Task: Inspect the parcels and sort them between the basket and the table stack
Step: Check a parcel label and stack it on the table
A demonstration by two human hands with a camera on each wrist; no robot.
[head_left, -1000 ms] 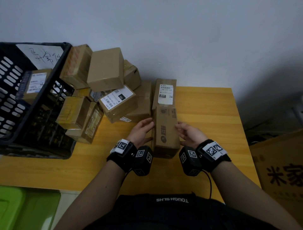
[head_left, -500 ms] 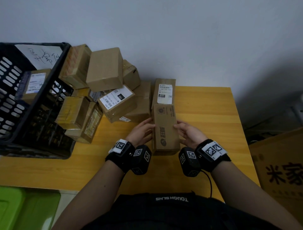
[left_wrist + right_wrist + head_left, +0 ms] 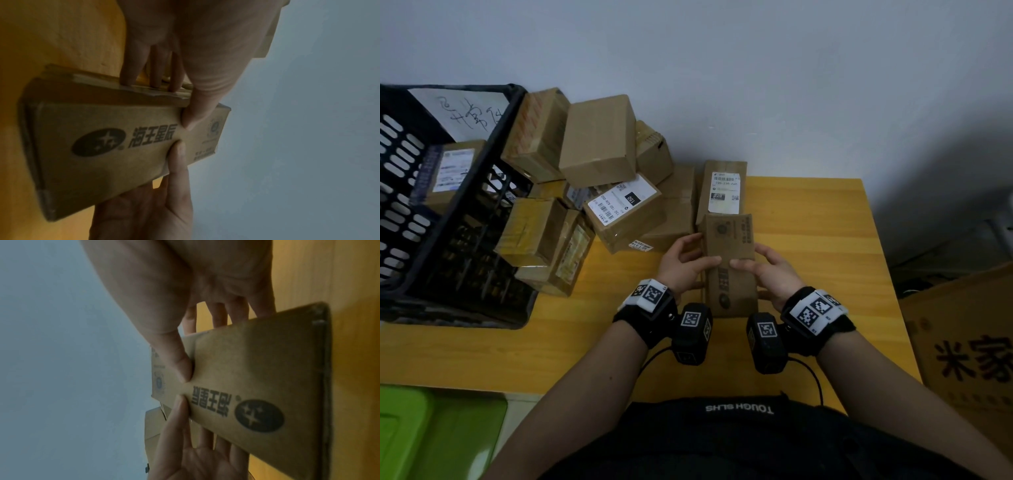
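I hold a long brown parcel (image 3: 729, 240) printed with a dark star logo (image 3: 98, 142) between both hands, low over the yellow table (image 3: 818, 233). My left hand (image 3: 681, 263) grips its left edge and my right hand (image 3: 770, 270) its right edge. Both thumbs lie on the top face and nearly meet, with the fingers underneath (image 3: 218, 316). The black basket (image 3: 465, 205) stands at the left with a labelled parcel (image 3: 448, 168) inside. A loose pile of brown parcels (image 3: 599, 140) lies between the basket and my hands.
A parcel with a white label (image 3: 724, 192) lies just beyond the held one. A grey wall runs behind the table. A green bin (image 3: 431, 435) sits low on the left. A big carton with dark characters (image 3: 969, 342) stands right of the table.
My hands were beside the parcel's edges; now both thumbs lie across its top face and grip it. The parcel has shifted slightly away from me.
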